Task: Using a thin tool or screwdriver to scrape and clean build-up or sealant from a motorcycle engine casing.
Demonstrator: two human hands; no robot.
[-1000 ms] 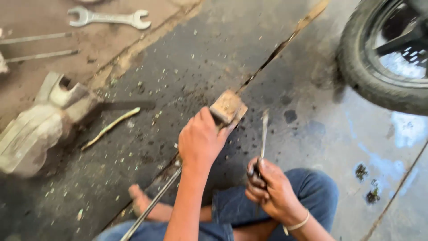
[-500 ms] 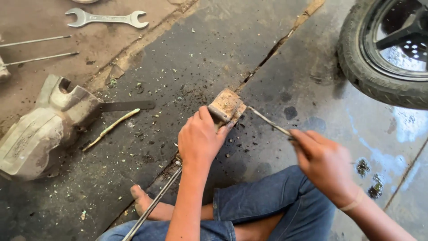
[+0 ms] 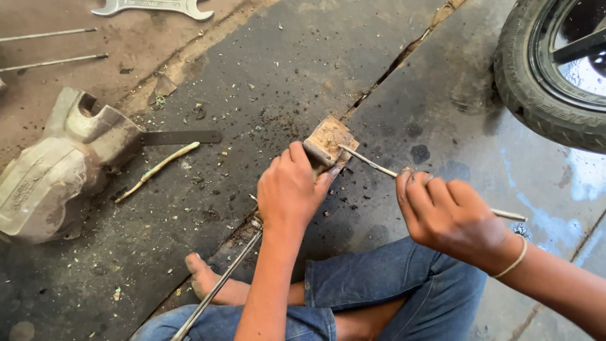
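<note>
My left hand (image 3: 291, 189) grips a small flat, dirt-caked metal pad (image 3: 329, 140) and holds it down on the dark greasy floor beside a crack. My right hand (image 3: 447, 215) is closed around a thin metal rod-like tool (image 3: 372, 165). The tool's tip rests on the pad's upper face. The tool's back end sticks out past my right wrist, which wears a thin white band. My legs in blue jeans and a bare foot are below the hands.
A grey metal engine cover (image 3: 60, 167) lies at the left with a flat dark blade (image 3: 180, 137) and a pale stick (image 3: 158, 169) beside it. A spanner (image 3: 151, 6) and two thin rods (image 3: 50, 47) lie at top left. A tyre (image 3: 546, 82) stands at top right. A long rod (image 3: 214, 290) crosses my foot.
My right hand swung the thin tool from upright beside my knee over to the pad, and its tip now rests on the pad's face. My left hand stayed on the pad.
</note>
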